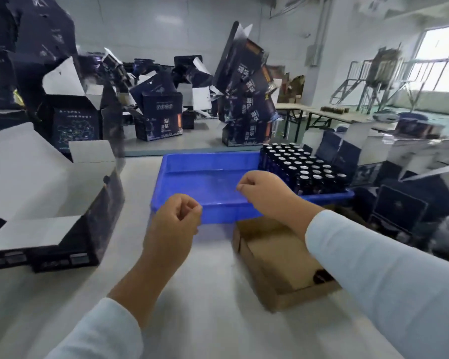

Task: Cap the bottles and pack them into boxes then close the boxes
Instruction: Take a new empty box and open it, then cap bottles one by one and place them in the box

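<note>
over one blue tray (192,161), two curled hands

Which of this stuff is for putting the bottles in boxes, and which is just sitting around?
For the job: bottles; blue tray; open dark box; left hand; right hand.

Just lying about: brown cardboard tray; heap of dark boxes; metal frame by the window.

A metal stepped frame (371,81) stands by the window (441,58) beyond folding tables (322,114).
</note>
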